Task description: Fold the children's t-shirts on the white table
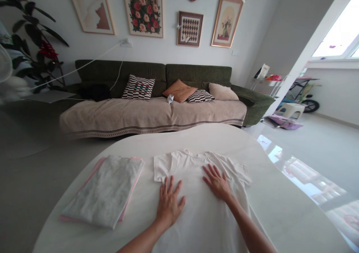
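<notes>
White cotton fills the near middle of the round white worktop (pixel 280 208): a T-shirt (pixel 202 215) lies flat, its neckline on the side of the worktop towards the sofa and its hem running off the bottom of the view towards you. Your left hand (pixel 169 202) rests palm down on the T-shirt's left half, fingers spread wide and pointing at the collar, gripping nothing. Your right hand (pixel 217 182) lies the same way on the T-shirt's right half, a little nearer the collar, flat and open, fingers fanned, nothing clasped. Both hands touch the cloth, and a stretch of bare shirt lies between them. One short sleeve sticks out to the right of the T-shirt, just past your right hand; the left sleeve looks tucked in, giving that side a straight edge.

Left of the T-shirt, apart from it, sits a folded stack (pixel 105 191): a pale grey marbled garment on top, with a pink one showing as a thin border beneath it. The stack lies square and neat, close to the worktop's left rim.

Beyond the T-shirt, past the far rim, stands a dark green sofa (pixel 196 73) with a beige throw (pixel 151 116) over its seat and several cushions (pixel 138 88), two of them black-and-white patterned. Framed pictures (pixel 144 8) hang on the wall above the sofa, and a leafy plant (pixel 36 40) stands off its left end.
</notes>
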Demonstrator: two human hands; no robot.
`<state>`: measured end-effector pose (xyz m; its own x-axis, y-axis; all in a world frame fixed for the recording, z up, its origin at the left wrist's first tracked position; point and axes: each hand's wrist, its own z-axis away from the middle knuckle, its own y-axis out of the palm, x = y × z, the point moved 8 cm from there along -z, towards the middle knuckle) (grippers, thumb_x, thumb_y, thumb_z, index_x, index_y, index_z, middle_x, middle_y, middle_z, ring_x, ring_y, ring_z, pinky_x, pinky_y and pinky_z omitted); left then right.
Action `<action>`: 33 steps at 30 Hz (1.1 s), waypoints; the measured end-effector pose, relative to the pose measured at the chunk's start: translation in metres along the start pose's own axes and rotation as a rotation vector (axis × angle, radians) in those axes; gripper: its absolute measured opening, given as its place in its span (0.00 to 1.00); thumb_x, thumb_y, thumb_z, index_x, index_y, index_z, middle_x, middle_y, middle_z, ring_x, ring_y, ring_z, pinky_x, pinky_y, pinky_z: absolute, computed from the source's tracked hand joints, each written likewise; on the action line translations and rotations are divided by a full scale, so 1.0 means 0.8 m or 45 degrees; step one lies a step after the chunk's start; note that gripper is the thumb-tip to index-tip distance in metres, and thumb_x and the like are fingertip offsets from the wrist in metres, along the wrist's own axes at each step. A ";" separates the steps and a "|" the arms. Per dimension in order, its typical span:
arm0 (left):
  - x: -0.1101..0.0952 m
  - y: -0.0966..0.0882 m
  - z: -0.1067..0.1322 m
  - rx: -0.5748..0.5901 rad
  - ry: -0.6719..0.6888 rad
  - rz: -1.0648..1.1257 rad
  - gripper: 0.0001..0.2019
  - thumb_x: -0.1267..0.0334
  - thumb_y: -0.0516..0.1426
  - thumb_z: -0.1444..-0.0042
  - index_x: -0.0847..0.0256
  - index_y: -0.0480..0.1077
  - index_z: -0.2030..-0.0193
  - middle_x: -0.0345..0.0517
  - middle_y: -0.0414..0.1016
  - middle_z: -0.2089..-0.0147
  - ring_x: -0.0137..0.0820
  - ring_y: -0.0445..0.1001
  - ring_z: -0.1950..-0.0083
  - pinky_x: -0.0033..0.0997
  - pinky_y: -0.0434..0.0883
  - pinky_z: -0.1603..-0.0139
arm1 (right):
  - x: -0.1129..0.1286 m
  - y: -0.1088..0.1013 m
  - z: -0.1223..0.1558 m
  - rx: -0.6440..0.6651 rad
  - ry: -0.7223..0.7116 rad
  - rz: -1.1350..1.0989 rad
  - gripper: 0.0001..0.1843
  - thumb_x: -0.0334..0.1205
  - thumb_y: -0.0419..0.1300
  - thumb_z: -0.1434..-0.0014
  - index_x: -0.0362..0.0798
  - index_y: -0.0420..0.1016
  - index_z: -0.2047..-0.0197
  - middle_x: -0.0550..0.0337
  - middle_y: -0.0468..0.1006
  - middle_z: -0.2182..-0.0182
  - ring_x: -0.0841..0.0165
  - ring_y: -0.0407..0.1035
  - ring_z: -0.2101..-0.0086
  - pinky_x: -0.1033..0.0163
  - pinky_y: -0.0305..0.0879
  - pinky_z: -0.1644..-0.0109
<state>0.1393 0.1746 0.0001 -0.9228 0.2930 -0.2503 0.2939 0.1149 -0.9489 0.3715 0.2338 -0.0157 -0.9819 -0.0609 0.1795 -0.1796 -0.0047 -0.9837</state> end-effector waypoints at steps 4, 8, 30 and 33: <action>0.001 0.001 0.000 -0.001 -0.012 -0.002 0.27 0.48 0.46 0.44 0.45 0.48 0.37 0.40 0.41 0.32 0.44 0.37 0.33 0.49 0.47 0.38 | -0.094 -0.025 -0.021 -0.016 0.489 0.021 0.29 0.53 0.35 0.40 0.57 0.42 0.37 0.59 0.45 0.37 0.61 0.37 0.39 0.42 0.40 0.42; 0.001 0.001 0.001 0.010 -0.013 -0.003 0.28 0.47 0.46 0.44 0.44 0.47 0.37 0.40 0.41 0.33 0.44 0.38 0.33 0.48 0.47 0.38 | -0.083 -0.044 -0.029 -0.096 0.626 0.057 0.32 0.54 0.34 0.40 0.49 0.42 0.36 0.48 0.42 0.37 0.55 0.34 0.39 0.35 0.38 0.44; -0.001 -0.007 0.001 0.016 0.013 -0.057 0.27 0.46 0.44 0.44 0.49 0.52 0.38 0.47 0.47 0.34 0.47 0.43 0.34 0.49 0.48 0.40 | -0.020 0.010 0.219 -0.058 0.556 0.024 0.32 0.57 0.35 0.41 0.56 0.39 0.36 0.59 0.40 0.36 0.59 0.32 0.38 0.37 0.39 0.43; 0.006 -0.006 -0.001 0.118 0.025 -0.073 0.28 0.44 0.44 0.45 0.48 0.52 0.38 0.49 0.48 0.34 0.49 0.43 0.35 0.53 0.48 0.42 | -0.089 -0.001 0.278 -0.114 0.788 0.006 0.31 0.54 0.35 0.41 0.54 0.41 0.36 0.55 0.42 0.36 0.56 0.35 0.38 0.34 0.42 0.45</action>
<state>0.1337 0.1764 0.0037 -0.9320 0.3074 -0.1921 0.2155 0.0439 -0.9755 0.4551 0.0165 -0.0294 -0.8313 0.5286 0.1719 -0.1530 0.0796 -0.9850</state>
